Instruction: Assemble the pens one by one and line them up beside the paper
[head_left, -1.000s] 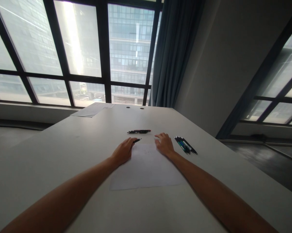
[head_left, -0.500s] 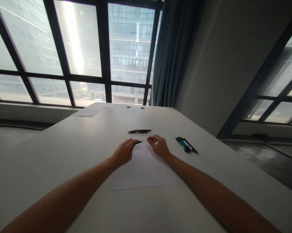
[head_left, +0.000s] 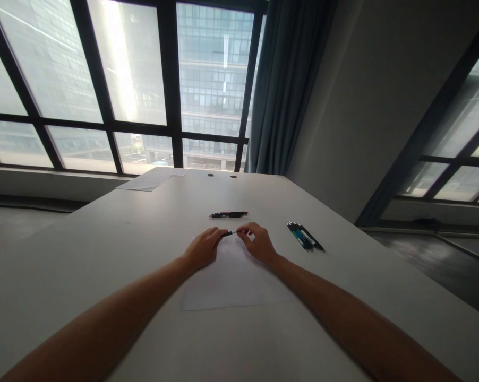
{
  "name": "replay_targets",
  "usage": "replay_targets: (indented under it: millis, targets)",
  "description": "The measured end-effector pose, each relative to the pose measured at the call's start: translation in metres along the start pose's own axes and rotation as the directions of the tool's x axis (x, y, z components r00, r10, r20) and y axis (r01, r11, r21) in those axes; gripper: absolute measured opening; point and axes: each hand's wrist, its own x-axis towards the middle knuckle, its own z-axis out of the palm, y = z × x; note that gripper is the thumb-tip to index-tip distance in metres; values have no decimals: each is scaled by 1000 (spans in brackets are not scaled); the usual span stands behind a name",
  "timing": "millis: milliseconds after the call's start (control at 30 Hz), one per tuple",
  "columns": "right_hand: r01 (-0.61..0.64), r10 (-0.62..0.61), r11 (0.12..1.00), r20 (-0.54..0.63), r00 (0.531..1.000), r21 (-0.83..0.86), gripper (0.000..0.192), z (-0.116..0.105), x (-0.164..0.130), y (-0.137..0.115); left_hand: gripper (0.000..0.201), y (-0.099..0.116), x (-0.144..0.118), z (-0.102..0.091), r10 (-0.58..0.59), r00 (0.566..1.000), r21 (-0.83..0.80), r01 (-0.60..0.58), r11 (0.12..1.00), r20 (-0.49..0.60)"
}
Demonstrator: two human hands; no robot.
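Over paper sheet [head_left: 231,281]: left hand [head_left: 202,248] grips pen [head_left: 228,233]; right hand [head_left: 258,243] pinches its tip. Beyond: pen pair [head_left: 228,215]. Right: pen cluster [head_left: 304,236]. Nothing between.

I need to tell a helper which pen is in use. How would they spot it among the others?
On the white table, find the sheet of paper in front of the person. At its far edge a dark pen is held between the left hand and right hand. The other pens lie untouched.
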Motion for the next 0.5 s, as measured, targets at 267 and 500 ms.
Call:
replay_targets:
  millis: [267,500]
  targets:
    - [19,-19,1000,14,1000,-3,5,1,-1,-2,36,0,-1,-1,28,1000,-17,-28,999,9]
    - [33,-33,999,23,999,5,4,2,-2,-2,36,0,0,-1,36,999,-12,-36,999,26]
